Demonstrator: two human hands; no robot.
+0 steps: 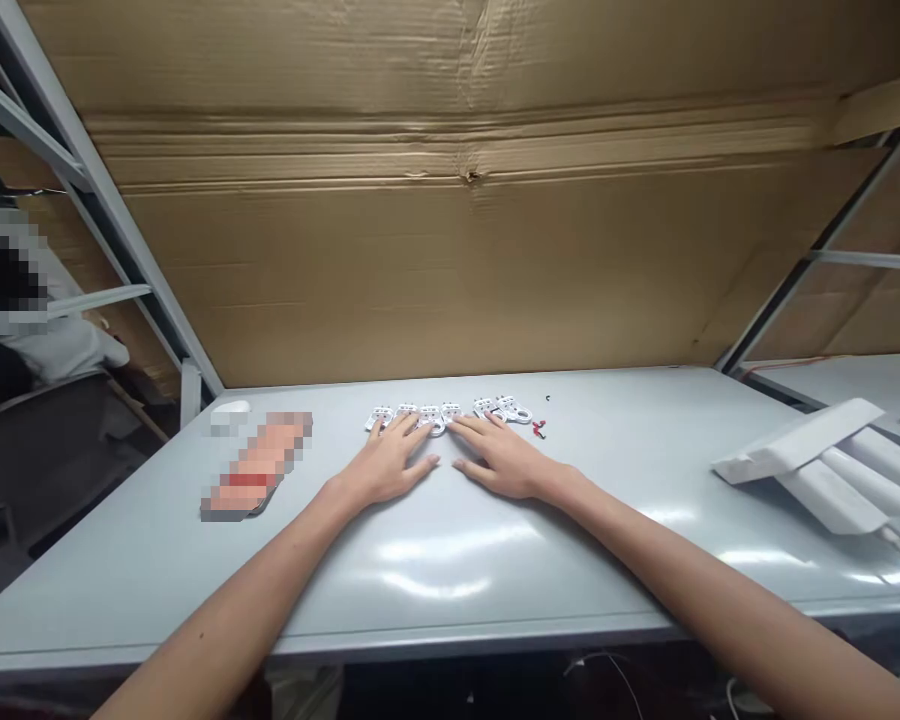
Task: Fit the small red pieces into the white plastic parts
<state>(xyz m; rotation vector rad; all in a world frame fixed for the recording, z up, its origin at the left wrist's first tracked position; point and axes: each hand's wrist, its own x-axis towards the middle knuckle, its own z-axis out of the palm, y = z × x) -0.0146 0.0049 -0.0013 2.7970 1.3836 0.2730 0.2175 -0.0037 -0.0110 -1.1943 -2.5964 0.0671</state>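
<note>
Both of my hands rest palm down near the middle of the table [330,590]. My left hand [386,462], fingers spread, reaches over the near edge of several small white plastic parts [381,414] set in a row. My right hand [504,460] lies flat beside it with its fingers apart, the tips close to the white parts [511,408] on the right of the row. The thumbs point toward each other with a small gap between. Whether the fingertips touch the parts, I cannot tell. Small red and black pieces [539,429] lie right of the row.
A blurred-out phone-shaped item [259,465] and a small white object [230,414] lie on the left. White finned equipment [817,465] with a cable stands at right. Cardboard [450,270] walls off the back between metal posts [120,220]. A person [64,345] sits at far left.
</note>
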